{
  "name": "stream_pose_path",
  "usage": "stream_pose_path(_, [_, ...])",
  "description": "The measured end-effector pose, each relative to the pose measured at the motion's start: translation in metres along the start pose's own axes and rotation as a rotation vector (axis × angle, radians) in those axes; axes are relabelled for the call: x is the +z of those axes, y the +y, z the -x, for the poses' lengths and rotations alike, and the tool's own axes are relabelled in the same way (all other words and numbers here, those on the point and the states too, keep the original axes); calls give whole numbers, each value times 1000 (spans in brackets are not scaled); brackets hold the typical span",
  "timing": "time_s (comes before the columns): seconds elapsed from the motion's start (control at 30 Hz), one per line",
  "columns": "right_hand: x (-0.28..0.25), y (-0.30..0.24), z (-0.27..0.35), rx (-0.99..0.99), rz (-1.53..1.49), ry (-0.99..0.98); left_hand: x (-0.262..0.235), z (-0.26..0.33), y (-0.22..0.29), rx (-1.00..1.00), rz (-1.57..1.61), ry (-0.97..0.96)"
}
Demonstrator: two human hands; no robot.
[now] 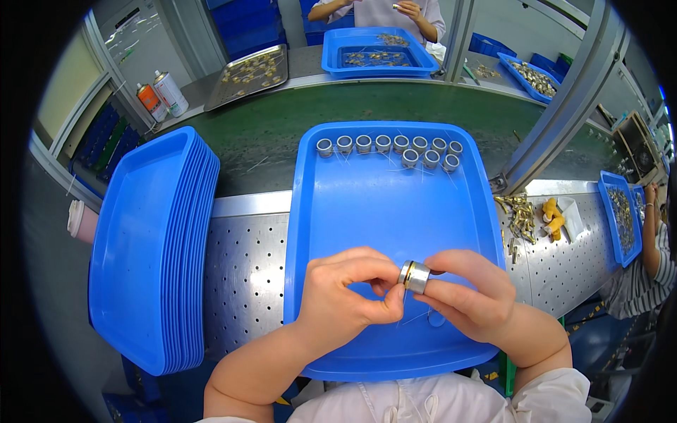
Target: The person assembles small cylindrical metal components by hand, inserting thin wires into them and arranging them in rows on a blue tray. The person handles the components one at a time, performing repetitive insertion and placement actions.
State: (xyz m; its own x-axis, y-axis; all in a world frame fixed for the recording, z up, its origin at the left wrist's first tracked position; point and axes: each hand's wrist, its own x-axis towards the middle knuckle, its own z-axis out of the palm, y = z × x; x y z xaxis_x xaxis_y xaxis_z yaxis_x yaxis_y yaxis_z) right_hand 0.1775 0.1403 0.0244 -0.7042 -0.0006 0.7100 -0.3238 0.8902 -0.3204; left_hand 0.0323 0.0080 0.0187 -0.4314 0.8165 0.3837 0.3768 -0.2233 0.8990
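Blue plastic tray (367, 218), set across the far edge of the perforated metal bench (243, 271), as seen by one standing in the room. Above the tray's near half, two bare hands share a short metal cylinder (417, 278) bearing a narrow gold-coloured band. The left hand (345, 289) pinches its left end between thumb and forefinger; the right hand (474, 292) closes its fingers about the right end. This two-ended hold probably keeps the small piece steady and the band exposed. Similar open-topped cylinders (383, 144) stand upright along the tray's far edge, with a shorter second row toward its far right corner; thin wires trail from several. The ordered rows presumably prevent rolling and leave working space nearer the body. Left of the tray leans a stack of blue trays (144, 225); beside its right edge lie heaped brass-coloured pieces (520, 217) and yellow objects (552, 218), their kind uncertain. Beyond the bench runs a dull green surface (261, 120), bordered by a shelf carrying spray cans (169, 93) and a metal tray (252, 70). One co-worker (409, 17) sits opposite, another (656, 257) at far right.
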Motion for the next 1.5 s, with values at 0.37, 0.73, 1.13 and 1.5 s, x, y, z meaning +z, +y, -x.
stream_pose_path(0.37, [0, 3, 0, -77, 24, -22, -2, 0, 1, -39, 38, -5])
stream_pose_path(0.73, [0, 1, 2, -58, 52, -23, 0, 0, 0, 11, -9, 8])
stream_pose_path(1.13, [3, -3, 2, 227, -175, 54, 2, -1, 0, 195, -132, 41])
stream_pose_path(1.5, [-3, -1, -2, 251, -220, 45, -2, -3, -2, 40, 98, -59])
